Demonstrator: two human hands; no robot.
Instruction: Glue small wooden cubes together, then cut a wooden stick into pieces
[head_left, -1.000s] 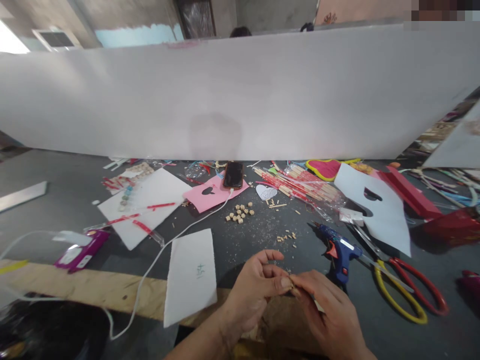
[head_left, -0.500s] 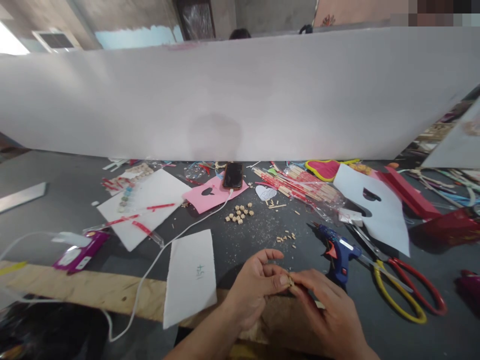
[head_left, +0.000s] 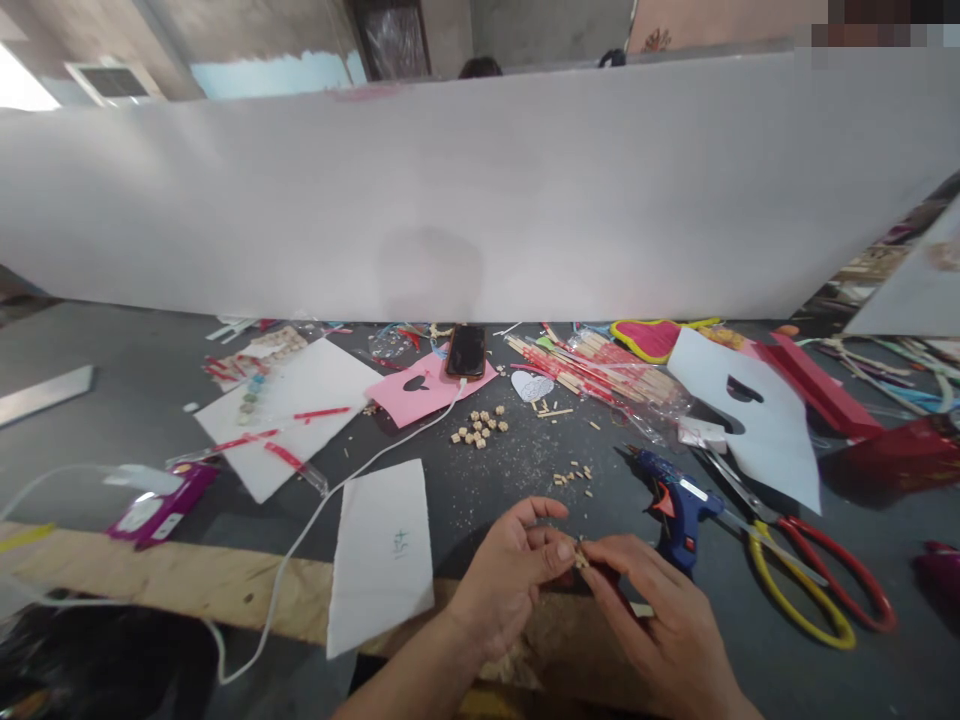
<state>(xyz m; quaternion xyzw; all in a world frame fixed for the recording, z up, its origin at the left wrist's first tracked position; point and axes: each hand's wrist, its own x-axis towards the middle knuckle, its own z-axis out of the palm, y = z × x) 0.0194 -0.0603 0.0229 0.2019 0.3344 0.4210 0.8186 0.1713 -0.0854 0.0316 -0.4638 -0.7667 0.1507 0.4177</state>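
Observation:
Over the near table edge, the fingertips of my left hand [head_left: 514, 575] and my right hand [head_left: 664, 615] meet on a small wooden piece [head_left: 580, 556]. Both thumbs and forefingers pinch it, so its full shape is hidden. A pale stick end [head_left: 642, 610] shows beneath my right hand's fingers. Beyond my hands lie short cut bits of wooden stick [head_left: 574, 476]. Farther off is a cluster of small wooden cubes [head_left: 480, 428]. A blue glue gun [head_left: 682, 505] lies to the right of my right hand.
Scissors [head_left: 806, 580] with red and yellow handles lie at right. A phone [head_left: 466, 352] on pink paper [head_left: 397, 395] trails a white cable. Numbered white card [head_left: 382, 550] is at left. Bundled sticks [head_left: 600, 365] and a tall white board [head_left: 450, 190] stand behind.
Both hands stay nearly in place. The fingertips shift slightly around the small wooden piece, leaving a little more of it visible.

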